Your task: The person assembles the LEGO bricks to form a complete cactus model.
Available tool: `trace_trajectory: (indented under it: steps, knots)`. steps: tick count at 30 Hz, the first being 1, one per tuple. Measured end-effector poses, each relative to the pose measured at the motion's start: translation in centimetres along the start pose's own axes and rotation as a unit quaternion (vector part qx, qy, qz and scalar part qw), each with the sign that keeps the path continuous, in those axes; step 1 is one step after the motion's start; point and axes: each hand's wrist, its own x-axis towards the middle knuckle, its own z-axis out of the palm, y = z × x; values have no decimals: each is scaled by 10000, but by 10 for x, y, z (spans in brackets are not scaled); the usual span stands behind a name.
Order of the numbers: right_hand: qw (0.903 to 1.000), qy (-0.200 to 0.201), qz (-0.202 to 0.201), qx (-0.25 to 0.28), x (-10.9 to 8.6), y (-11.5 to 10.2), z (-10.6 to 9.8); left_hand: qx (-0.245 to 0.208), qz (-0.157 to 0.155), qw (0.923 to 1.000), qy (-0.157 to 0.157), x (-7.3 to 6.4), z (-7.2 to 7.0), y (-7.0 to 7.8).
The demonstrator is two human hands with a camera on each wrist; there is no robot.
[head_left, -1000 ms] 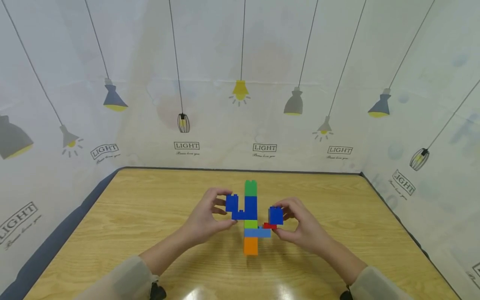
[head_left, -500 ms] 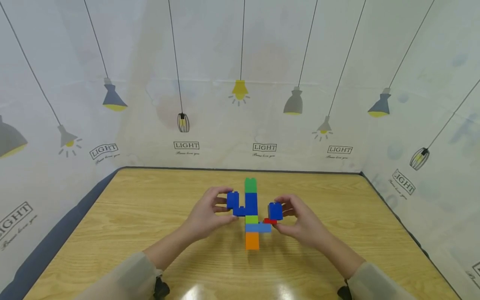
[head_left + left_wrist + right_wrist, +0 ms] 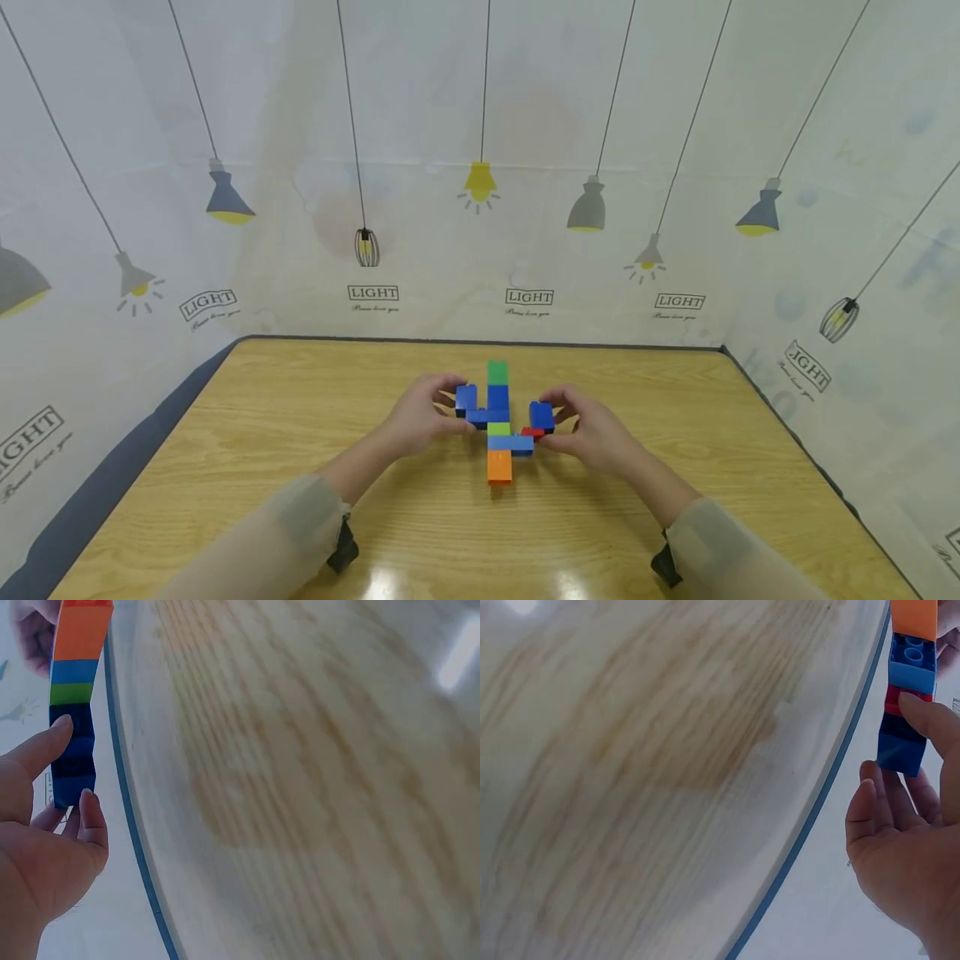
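Note:
Between both hands is a cactus-shaped stack of toy building blocks. Its column has an orange block (image 3: 499, 467) at the near end, then a light blue block (image 3: 512, 443), a lime block (image 3: 498, 428), dark blue, and a green block (image 3: 497, 372) at the far end. My left hand (image 3: 420, 421) pinches the left arm's blue block (image 3: 466, 397), thumb on one side and fingertips at its end. On the other arm, my right hand (image 3: 596, 429) pinches a red piece (image 3: 892, 699) and a blue block (image 3: 541, 415) between thumb and fingers. The stack tilts, showing the orange block's end.
A wood-grain table (image 3: 315, 525) lies beneath, with a dark edge along its back. White sheeting (image 3: 435, 250) printed with hanging lamps rises behind and at both sides. Each wrist bears a black device (image 3: 343, 546) by the sleeve.
The stack has tipped, so it looks shorter and its near end has risen in view. Both hands keep their hold and have moved slightly inward, the forearms shifting with them.

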Motion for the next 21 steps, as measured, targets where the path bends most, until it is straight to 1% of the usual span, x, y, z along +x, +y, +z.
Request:
trace_trajectory:
  steps: [7,11,15,21]
  knots:
    - [9979,-257,588,25,9,6,6,11,-528,9980,-337,6,3,-5]
    - [9963,-315,797,53,10,8,8,-67,-768,9957,-510,6,3,-9]
    - [9949,-435,912,14,9,11,11,-83,-854,9942,-644,5,5,-14]
    - [9942,-526,938,13,9,14,13,-18,-768,9948,-669,5,6,-20]
